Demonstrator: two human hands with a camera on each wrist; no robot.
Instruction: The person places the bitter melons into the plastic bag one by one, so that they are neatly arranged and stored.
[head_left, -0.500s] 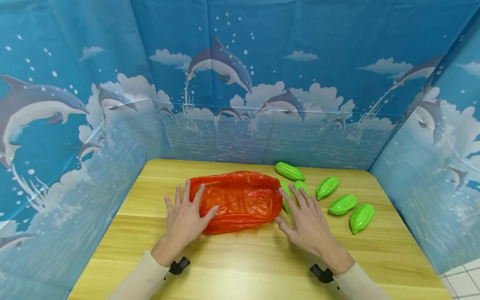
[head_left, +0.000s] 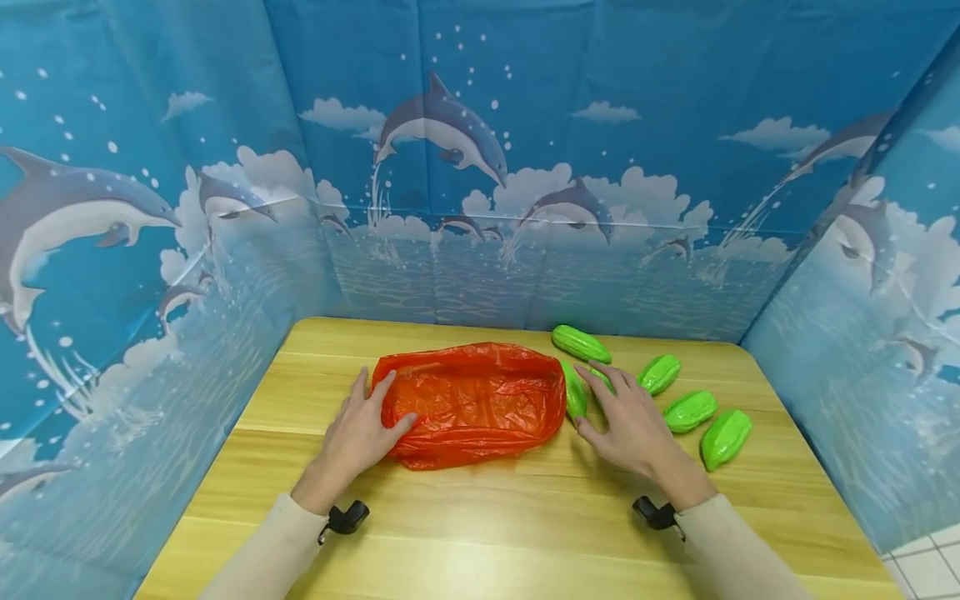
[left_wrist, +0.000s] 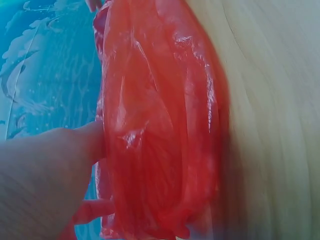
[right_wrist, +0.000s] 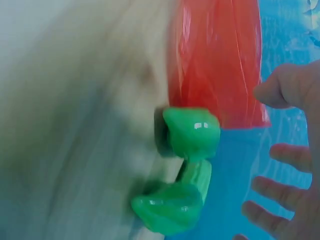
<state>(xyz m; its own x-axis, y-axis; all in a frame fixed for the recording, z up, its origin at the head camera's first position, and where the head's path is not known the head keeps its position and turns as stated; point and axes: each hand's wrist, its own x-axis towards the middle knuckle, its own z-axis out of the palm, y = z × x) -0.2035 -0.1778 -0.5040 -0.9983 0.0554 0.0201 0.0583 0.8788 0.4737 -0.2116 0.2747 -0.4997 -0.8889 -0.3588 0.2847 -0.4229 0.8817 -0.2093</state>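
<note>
A red plastic bag [head_left: 480,400] lies on the wooden table with its opening facing up. My left hand [head_left: 356,437] is at the bag's left end, thumb and index finger over the opening and apart. In the left wrist view its thumb meets the rim of the bag [left_wrist: 145,110]. My right hand [head_left: 633,429] hovers with spread fingers over two glossy green ridged gourds, one [head_left: 576,393] against the bag's right end, the other [head_left: 602,377] partly hidden by the fingers. In the right wrist view nothing is between its fingers and a gourd [right_wrist: 192,134] sits below the bag.
Four-sided spread of more gourds: one [head_left: 581,343] lies at the back edge, and several others, including one [head_left: 726,439], lie right of my right hand. A blue dolphin-print curtain [head_left: 525,275] surrounds the table [head_left: 480,533] at the back and sides.
My left hand has shifted slightly left and its fingers have drawn in from their wide spread. My right hand has moved a little right, over the gourds. The bag has barely changed.
</note>
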